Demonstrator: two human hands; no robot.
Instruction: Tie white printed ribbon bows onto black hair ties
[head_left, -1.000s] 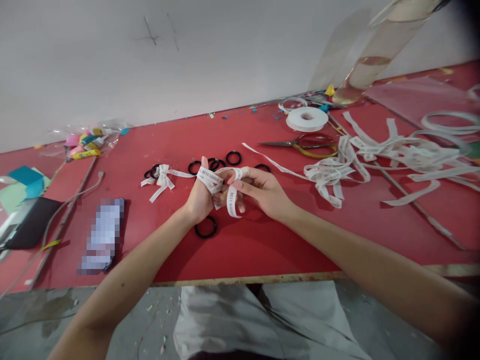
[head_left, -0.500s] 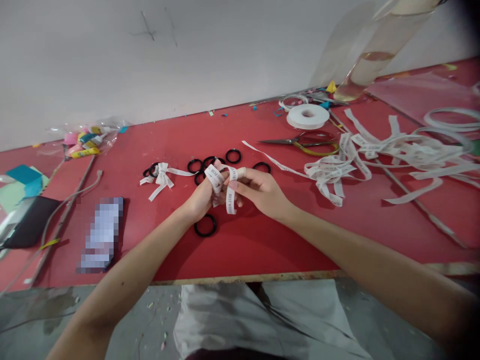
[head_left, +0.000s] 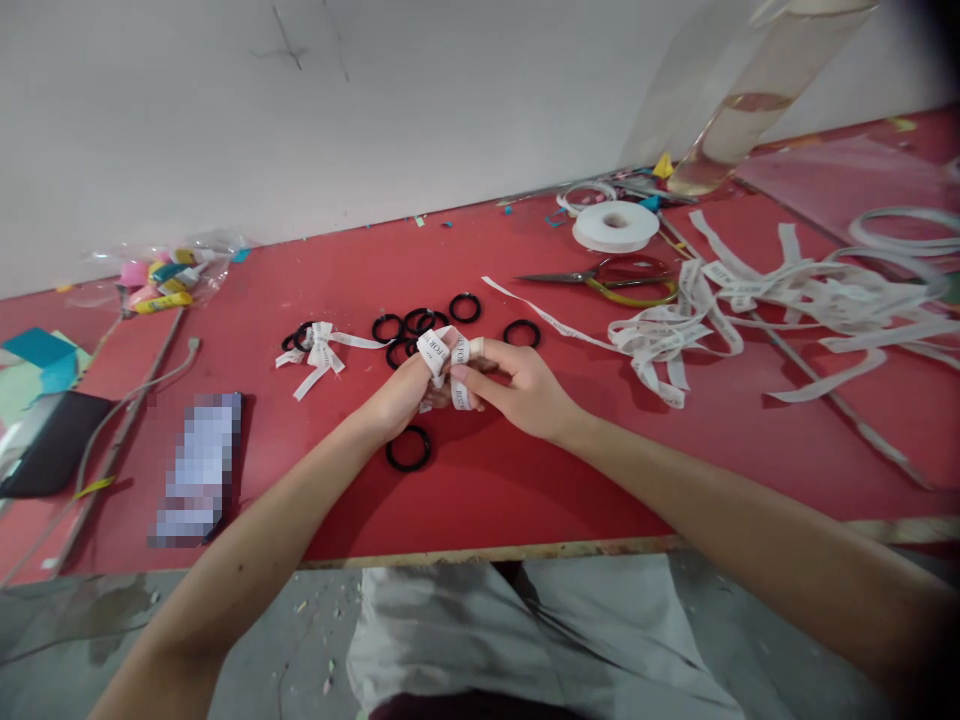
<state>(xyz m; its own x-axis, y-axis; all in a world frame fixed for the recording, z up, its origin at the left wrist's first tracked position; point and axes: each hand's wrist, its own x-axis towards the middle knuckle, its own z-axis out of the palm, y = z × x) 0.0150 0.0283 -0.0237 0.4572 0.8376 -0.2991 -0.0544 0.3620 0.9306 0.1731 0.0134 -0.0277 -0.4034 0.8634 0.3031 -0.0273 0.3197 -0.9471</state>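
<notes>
Both hands meet over the near-middle of the red desk [head_left: 525, 500], w/ a short length of printed white ribbon [head_left: 442, 352] between them. Left hand [head_left: 397, 395] has the ribbon looped over its thumb and closes on it, prob. so the loop keeps its shape. Right hand [head_left: 517, 385] pinches the other part of the ribbon, fingers [head_left: 469, 372] curled tight around it; a tail hangs down between the two hands. Ribbon is held up off the desk, not lying on it.

Just near of the left hand lies one black ring [head_left: 409, 448], apart from the rest, close enough to grab. More black rings [head_left: 420, 322] sit in a cluster just far of the hands. A finished bow [head_left: 321, 345] on a ring lies left of that cluster. Right side: scissors [head_left: 607, 280], a roll of white ribbon [head_left: 615, 225] beyond them, and a heap of cut ribbon strips [head_left: 750, 300]. A phone [head_left: 196, 468] lies near left, blurred.
</notes>
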